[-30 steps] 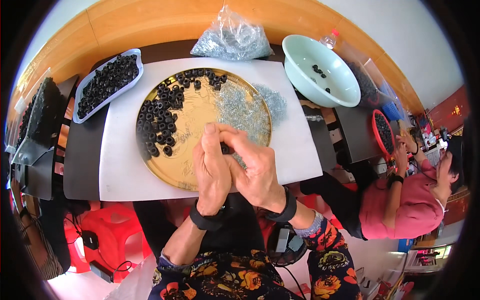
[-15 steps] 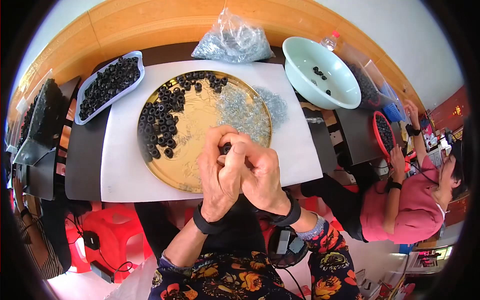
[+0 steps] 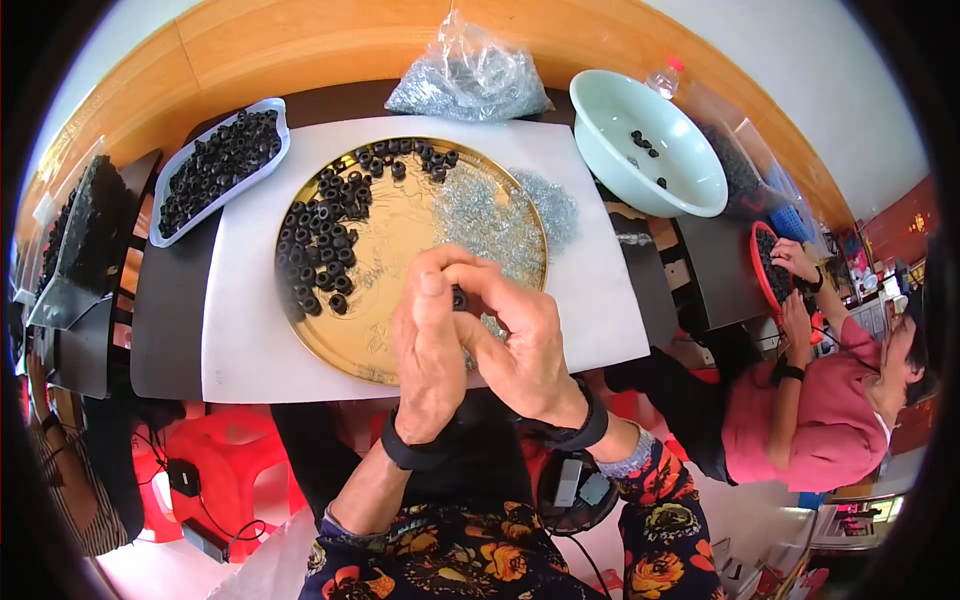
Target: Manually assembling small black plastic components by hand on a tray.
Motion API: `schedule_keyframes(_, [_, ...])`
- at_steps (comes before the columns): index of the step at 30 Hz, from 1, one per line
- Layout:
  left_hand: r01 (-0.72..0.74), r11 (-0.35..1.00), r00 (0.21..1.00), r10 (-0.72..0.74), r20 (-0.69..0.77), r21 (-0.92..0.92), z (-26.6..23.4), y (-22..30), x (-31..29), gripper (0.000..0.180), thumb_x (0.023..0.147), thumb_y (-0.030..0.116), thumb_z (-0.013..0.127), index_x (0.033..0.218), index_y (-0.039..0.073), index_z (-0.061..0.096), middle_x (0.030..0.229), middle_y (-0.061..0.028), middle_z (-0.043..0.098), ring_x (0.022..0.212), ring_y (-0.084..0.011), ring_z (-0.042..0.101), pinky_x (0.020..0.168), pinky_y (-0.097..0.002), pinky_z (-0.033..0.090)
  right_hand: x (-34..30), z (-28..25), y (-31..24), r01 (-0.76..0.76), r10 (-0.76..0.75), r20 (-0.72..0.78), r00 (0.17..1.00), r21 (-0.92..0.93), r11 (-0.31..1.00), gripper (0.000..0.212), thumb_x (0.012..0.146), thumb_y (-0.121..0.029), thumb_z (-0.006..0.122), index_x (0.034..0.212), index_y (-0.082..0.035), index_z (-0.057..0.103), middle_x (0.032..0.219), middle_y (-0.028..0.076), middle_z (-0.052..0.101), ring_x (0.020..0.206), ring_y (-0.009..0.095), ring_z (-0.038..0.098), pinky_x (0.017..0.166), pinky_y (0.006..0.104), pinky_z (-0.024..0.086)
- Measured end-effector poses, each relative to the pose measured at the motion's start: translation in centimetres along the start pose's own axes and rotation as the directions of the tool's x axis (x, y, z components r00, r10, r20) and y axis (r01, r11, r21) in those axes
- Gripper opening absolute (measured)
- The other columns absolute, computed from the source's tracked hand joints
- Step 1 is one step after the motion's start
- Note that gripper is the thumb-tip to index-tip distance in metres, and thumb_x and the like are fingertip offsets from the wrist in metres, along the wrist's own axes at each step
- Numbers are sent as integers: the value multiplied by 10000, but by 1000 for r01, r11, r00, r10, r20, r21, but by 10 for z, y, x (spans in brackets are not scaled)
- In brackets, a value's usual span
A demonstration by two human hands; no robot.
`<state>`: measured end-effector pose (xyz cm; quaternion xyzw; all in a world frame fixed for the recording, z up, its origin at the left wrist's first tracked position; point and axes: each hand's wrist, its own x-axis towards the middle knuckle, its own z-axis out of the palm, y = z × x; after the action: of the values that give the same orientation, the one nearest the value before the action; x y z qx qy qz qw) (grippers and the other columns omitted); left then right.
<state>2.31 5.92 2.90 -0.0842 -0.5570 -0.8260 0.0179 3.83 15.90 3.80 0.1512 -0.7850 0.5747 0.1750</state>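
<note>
Over the near edge of a round gold tray [image 3: 375, 310], my left hand [image 3: 428, 345] and my right hand [image 3: 525, 345] meet with curled fingers. Between them is a small black ring-shaped part [image 3: 459, 297], partly hidden by the fingers; both hands close round it. Many similar black parts [image 3: 322, 235] lie along the tray's left and far sides. A heap of small silvery pieces [image 3: 480, 215], too fine to make out, covers the tray's right side and spills over its rim.
A white sheet [image 3: 245, 340] lies under the tray. At the far left stands a pale blue tub [image 3: 220, 165] of black parts. A clear bag [image 3: 465, 85] of silvery pieces and a pale green basin [image 3: 650, 150] stand behind. At right, a person handles a red basket [image 3: 765, 270].
My hands have shifted slightly apart, and my left thumb has lifted off. The black part stays between them. At right, the other person's raised hand has come down to the red basket.
</note>
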Motion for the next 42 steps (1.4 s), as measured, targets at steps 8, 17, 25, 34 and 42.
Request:
schedule_keyframes(8, [93, 978, 996, -94, -6, 188, -17, 3, -3, 511, 1022, 443, 349, 1014, 4, 611, 794, 4, 520, 687, -82, 426, 616, -239, 347, 9, -11, -9, 187, -195, -13, 981, -233, 954, 331, 772, 80, 685, 1080, -25, 628, 894, 103, 608, 754, 225, 613, 618, 320, 492])
schedule_keyframes(17, [41, 994, 995, -50, 89, 102, -22, -3, 4, 318, 1028, 268, 442, 936, 19, 617, 759, 25, 563, 719, -48, 479, 645, -185, 366, 23, -24, 9, 180, -209, -73, 975, -285, 941, 220, 810, -8, 661, 1027, -28, 628, 797, 111, 550, 680, 240, 570, 617, 342, 465])
schedule_keyframes(25, [32, 986, 995, -47, 88, 163, -39, -7, -3, 423, 1036, 308, 379, 900, -18, 613, 788, -85, 643, 787, -156, 597, 793, -317, 460, 107, -185, 68, -113, -232, -385, 893, -693, 712, 266, 825, -157, 667, 1063, -39, 658, 828, 116, 652, 672, 217, 608, 633, 348, 488])
schedule_keyframes(34, [-8, 999, 998, 5, 70, 48, -55, -8, -1, 373, 1034, 260, 399, 906, -18, 613, 807, -75, 643, 806, -143, 591, 814, -298, 447, 124, -95, 68, 49, -122, -93, 988, -562, 825, 139, 847, -144, 612, 915, -51, 690, 844, 138, 675, 751, 317, 649, 714, 404, 503])
schedule_keyframes(42, [13, 999, 998, -17, 62, 52, -64, -4, 2, 358, 1033, 248, 403, 921, -15, 617, 816, -66, 642, 812, -134, 581, 812, -290, 444, 152, -24, 104, 233, -131, 205, 970, -634, 737, 151, 842, -80, 581, 941, -15, 675, 889, 168, 683, 782, 314, 664, 690, 382, 517])
